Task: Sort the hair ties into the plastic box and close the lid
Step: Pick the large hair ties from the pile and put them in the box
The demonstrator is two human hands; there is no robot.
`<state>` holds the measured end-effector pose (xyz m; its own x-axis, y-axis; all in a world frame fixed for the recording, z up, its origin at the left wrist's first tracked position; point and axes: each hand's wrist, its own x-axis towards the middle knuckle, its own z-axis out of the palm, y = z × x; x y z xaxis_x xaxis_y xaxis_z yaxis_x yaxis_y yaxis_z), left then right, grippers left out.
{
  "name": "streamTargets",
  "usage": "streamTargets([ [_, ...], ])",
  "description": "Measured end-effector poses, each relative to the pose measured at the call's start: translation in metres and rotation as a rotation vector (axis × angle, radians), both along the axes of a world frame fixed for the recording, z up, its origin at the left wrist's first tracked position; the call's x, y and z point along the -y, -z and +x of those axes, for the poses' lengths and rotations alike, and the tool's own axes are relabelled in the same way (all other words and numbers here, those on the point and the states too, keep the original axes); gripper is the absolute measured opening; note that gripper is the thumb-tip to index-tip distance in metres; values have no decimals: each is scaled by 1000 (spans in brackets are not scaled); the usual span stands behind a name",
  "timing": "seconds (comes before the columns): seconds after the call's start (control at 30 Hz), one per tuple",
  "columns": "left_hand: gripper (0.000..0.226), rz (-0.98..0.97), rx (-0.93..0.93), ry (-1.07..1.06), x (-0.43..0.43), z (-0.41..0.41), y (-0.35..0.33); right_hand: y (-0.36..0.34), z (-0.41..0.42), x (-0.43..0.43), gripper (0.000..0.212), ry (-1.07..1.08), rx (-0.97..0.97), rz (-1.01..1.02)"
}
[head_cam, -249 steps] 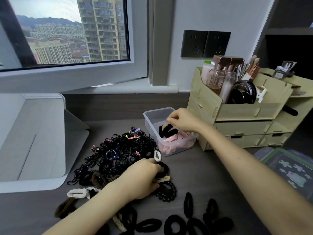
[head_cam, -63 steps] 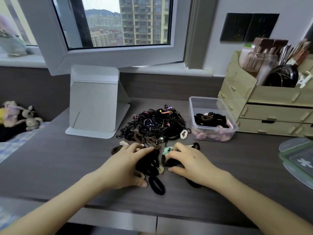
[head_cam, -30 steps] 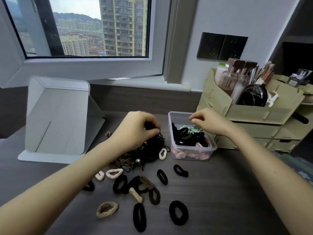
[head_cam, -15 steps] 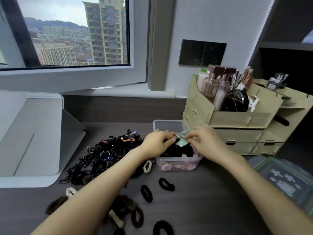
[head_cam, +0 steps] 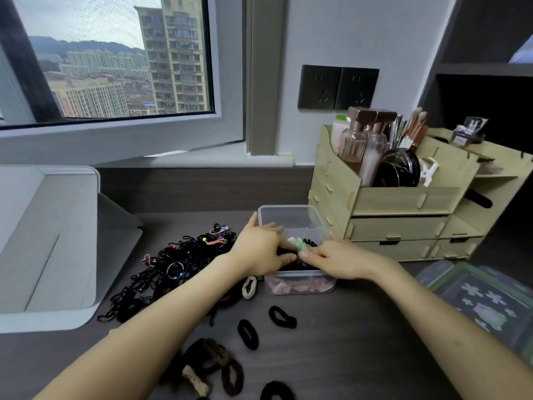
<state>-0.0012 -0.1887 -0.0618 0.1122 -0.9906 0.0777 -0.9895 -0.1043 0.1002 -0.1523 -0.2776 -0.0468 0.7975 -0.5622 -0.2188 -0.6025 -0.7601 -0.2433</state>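
Over plastic box (head_cam: 291, 217) at frame centre: left hand (head_cam: 259, 249) and right hand (head_cam: 337, 256), lowered since half a second ago, fingers spread flat, pressing hair ties (head_cam: 300, 244) in; loose ties (head_cam: 248, 333) lower centre remaining, lid off

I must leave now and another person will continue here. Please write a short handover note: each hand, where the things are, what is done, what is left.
Left hand and right hand: both over the open plastic box, fingers pressing on the ties inside; whether either grips one is unclear.
Box: holds black ties over pink ones, with a pale green tie on top.
Left to do: the tangled pile left of the box, the loose ties on the desk in front, then the lid, lying at the right.
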Motion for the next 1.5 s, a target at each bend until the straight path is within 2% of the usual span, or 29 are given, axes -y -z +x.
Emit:
streamTargets([
  [0.07,44,-127,21,-73,-4,5,1,-1,-1,-1,56,2,47,15],
  [0.13,49,-129,58,-106,-7,9,2,5,-1,2,54,5,48,14],
  [0.17,51,-114,84,-110,-7,10,2,8,-1,4,48,-7,75,16],
  [0.23,54,-77,136,-131,-6,10,0,14,1,9,15,-12,160,19],
  [0.27,55,-50,155,-147,-5,8,-1,13,2,9,17,1,195,19],
  [0.33,57,18,169,-175,-1,5,-2,9,4,8,41,29,213,38],
  [0.4,58,98,160,-190,4,3,-2,6,10,8,50,37,151,-4],
  [0.43,59,140,151,-196,7,3,-1,5,14,8,48,24,101,-40],
  [0.47,60,182,142,-201,10,2,0,5,17,9,37,-15,48,-91],
  [0.5,60,222,137,-206,12,2,0,4,21,10,18,-52,-25,-166],
  [0.53,60,258,135,-209,14,2,-1,2,23,9,10,-84,-92,-228],
  [0.6,59,317,113,-205,16,2,-4,-4,25,6,31,-99,-203,-257],
  [0.67,59,332,45,-185,13,5,-9,-7,24,4,26,-116,-210,-267],
  [0.73,61,283,-112,-168,6,9,-13,-9,21,1,16,-116,-168,-267],
  [0.83,62,105,-420,-162,-11,19,-20,-11,12,-5,41,-69,-62,-279],
  [0.9,55,0,-472,-148,-25,28,-25,-19,8,-13,50,-47,8,-314],
  [1.0,38,-107,-388,-168,-54,34,-32,-32,-3,-34,45,-68,191,-410],
  [1.03,34,-114,-364,-172,-67,33,-34,-35,-10,-45,45,-113,254,-379],
  [1.1,33,-42,-334,-145,-97,28,-37,-34,-27,-71,54,-274,235,-129],
  [1.17,43,137,-281,-86,-129,21,-35,-22,-40,-93,75,-411,-8,68],
  [1.23,59,304,-175,-47,-159,14,-29,0,-46,-101,95,-456,-185,37],
  [1.3,76,380,-59,-62,-184,8,-17,22,-44,-104,106,-427,-186,-5],
  [1.4,93,358,69,-151,-216,-1,2,43,-32,-112,109,-410,-72,-72],
  [1.5,99,303,76,-258,-235,-1,20,48,-13,-122,106,-447,9,-76],
])
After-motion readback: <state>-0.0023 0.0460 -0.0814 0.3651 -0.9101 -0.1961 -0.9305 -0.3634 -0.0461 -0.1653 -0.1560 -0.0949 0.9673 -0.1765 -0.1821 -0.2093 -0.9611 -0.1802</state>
